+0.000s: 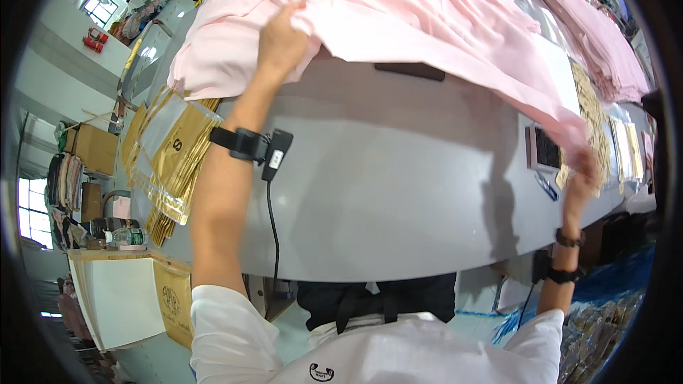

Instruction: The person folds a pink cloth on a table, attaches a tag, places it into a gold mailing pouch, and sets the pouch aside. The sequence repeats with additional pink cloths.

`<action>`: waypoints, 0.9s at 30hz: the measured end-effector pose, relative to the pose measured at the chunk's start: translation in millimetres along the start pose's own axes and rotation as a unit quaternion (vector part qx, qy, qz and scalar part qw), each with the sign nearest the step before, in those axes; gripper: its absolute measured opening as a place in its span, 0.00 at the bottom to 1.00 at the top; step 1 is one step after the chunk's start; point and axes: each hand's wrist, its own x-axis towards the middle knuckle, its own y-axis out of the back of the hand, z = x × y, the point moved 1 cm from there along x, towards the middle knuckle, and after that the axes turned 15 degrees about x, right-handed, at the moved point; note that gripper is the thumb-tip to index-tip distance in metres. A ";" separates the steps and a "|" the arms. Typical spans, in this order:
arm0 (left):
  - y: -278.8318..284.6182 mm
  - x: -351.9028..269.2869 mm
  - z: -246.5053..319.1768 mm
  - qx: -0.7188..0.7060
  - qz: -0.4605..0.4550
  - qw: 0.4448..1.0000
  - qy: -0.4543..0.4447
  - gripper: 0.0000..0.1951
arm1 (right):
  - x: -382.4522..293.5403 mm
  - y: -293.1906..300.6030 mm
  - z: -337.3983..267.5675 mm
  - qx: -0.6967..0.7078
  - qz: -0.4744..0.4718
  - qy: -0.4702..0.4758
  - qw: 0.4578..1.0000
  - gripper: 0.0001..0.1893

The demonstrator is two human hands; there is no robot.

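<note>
A large piece of pale pink fabric (373, 16) spreads over the far part of the grey table (373, 181), its near edge lifted off the surface. My left hand (283, 40) grips it at the upper left, fingers closed on a fold. At the right, my right hand (581, 170), somewhat blurred, holds a drawn-out corner of the same fabric. Under the raised edge, a dark flat object (410, 71) shows partly; the cloth hides the rest.
Stacked gold and clear plastic bags (181, 144) lie at the left. At the right are a black pad in a pale case (547, 146), a blue cutter-like tool (547, 186), beige lace-like material (589, 117) and a folded pink fabric stack (592, 37).
</note>
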 end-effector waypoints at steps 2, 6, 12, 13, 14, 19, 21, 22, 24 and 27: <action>28.0 17.8 25.8 -0.263 -0.035 0.960 0.090 0.26 | -40.7 -77.8 5.5 -0.038 -0.267 0.016 0.963 0.23; 102.3 40.7 86.7 -0.501 -0.086 0.853 0.123 0.13 | -107.8 -224.5 -16.8 -0.042 -0.406 -0.037 0.912 0.13; 209.9 37.4 128.4 -0.524 -0.044 0.850 -0.032 0.15 | -153.4 -345.6 -57.4 -0.043 -0.476 -0.002 0.878 0.47; 223.4 37.4 125.0 -0.516 -0.022 0.855 -0.049 0.19 | -156.7 -353.9 -59.4 -0.038 -0.482 0.010 0.875 0.42; 237.2 38.2 117.4 -0.499 0.015 0.866 -0.034 0.20 | -162.5 -358.5 -60.3 -0.073 -0.485 -0.003 0.871 0.36; 318.9 51.0 33.1 -0.396 0.204 0.895 0.021 0.26 | -172.6 -313.1 -56.5 0.030 -0.472 -0.020 0.881 0.12; 340.9 37.8 -21.7 -0.321 0.249 0.913 0.030 0.24 | -151.9 -260.6 -56.2 0.117 -0.460 -0.007 0.880 0.12; 344.2 27.1 -48.8 -0.259 0.267 0.928 0.026 0.23 | -132.4 -233.0 -58.6 0.098 -0.439 0.070 0.890 0.11; 345.1 0.8 -94.1 0.024 0.268 0.962 0.043 0.23 | -83.4 -175.8 -73.7 0.099 -0.373 0.219 0.896 0.12; 324.1 -30.3 -133.9 0.327 0.179 0.927 0.044 0.24 | 1.8 -101.2 -113.7 0.144 -0.247 0.091 0.954 0.13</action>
